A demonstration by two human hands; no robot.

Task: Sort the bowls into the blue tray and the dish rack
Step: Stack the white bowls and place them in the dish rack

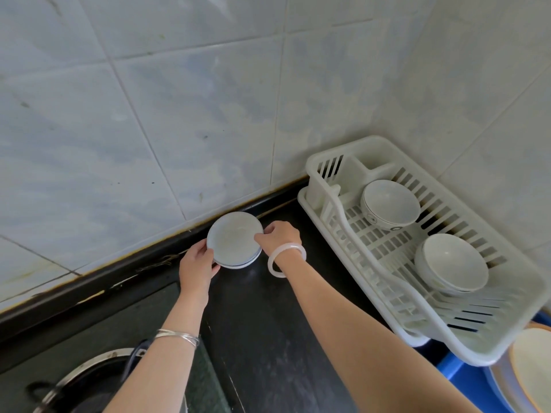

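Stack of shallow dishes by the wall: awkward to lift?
Probably stiff but breakable: the stack of shallow dishes looks like glazed ceramic. Several rims show, so likely heavy for its size, and dishes could slide; the left hand and right hand grip opposite edges, which should steady it.

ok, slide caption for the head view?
Left hand and right hand grip stacked shallow bowls by the tiled wall, beside the white dish rack.

No readable text, label, brand or number; only an illegible dark mark (371, 217) on one bowl (390, 204).
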